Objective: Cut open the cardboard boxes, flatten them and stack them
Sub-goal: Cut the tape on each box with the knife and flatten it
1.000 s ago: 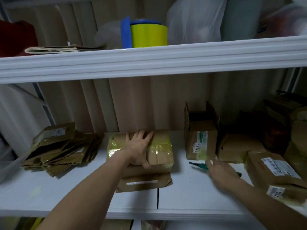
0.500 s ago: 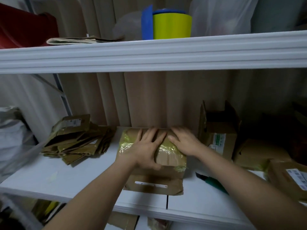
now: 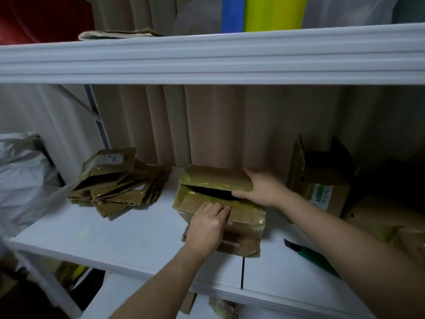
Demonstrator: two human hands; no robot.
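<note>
A taped brown cardboard box (image 3: 243, 215) sits in the middle of the white shelf (image 3: 128, 236), on top of a flattened piece. Its top is split into two flaps with a dark gap between them. My left hand (image 3: 207, 224) grips the edge of the near flap with curled fingers. My right hand (image 3: 259, 189) holds the right end of the far flap (image 3: 216, 178), thumb in the gap. A green utility knife (image 3: 310, 256) lies on the shelf to the right, partly under my right forearm. A pile of flattened boxes (image 3: 117, 183) lies at the left.
An opened box with a green label (image 3: 322, 183) stands at the right, with more boxes (image 3: 386, 217) beyond it. A grey plastic bag (image 3: 25, 178) is at the far left. The upper shelf (image 3: 207, 56) hangs overhead with a yellow roll (image 3: 273, 12).
Both hands were lying flat on the taped top; now they grip the two flaps and the top has parted into a dark gap. Before that my right hand left the knife on the shelf.
</note>
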